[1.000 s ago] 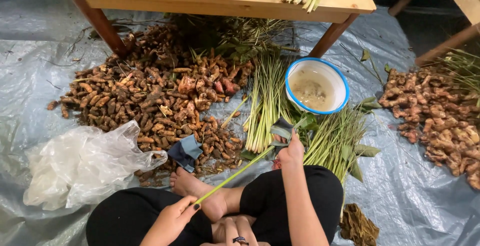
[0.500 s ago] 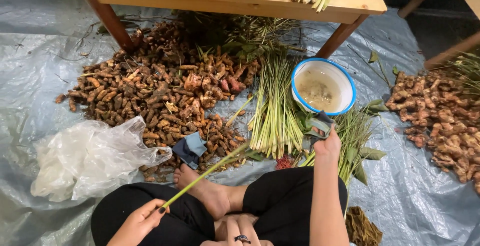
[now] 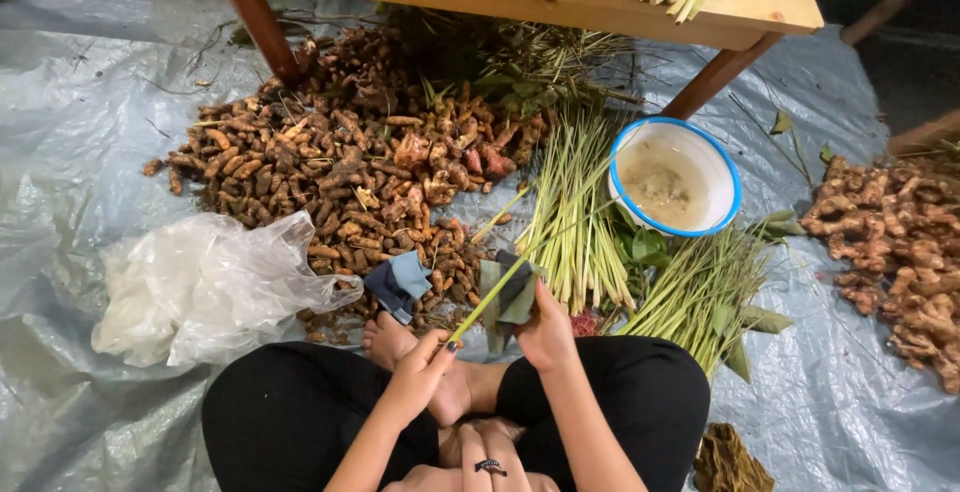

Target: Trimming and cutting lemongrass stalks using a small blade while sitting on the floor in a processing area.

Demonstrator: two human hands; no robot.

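While pinching the lemongrass stalk (image 3: 490, 297), left hand (image 3: 420, 367); right hand (image 3: 548, 330) gripping cloth (image 3: 512, 297).

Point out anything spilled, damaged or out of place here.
Nothing stands out. The root pile and lemongrass lie loose on the tarp, and the bowl sits upright, its murky water unspilled.

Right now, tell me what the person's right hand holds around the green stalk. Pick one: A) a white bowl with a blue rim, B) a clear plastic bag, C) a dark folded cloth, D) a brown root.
C: the right hand grips a dark folded cloth wrapped about the green stalk, while the left hand pinches the stalk's lower end.
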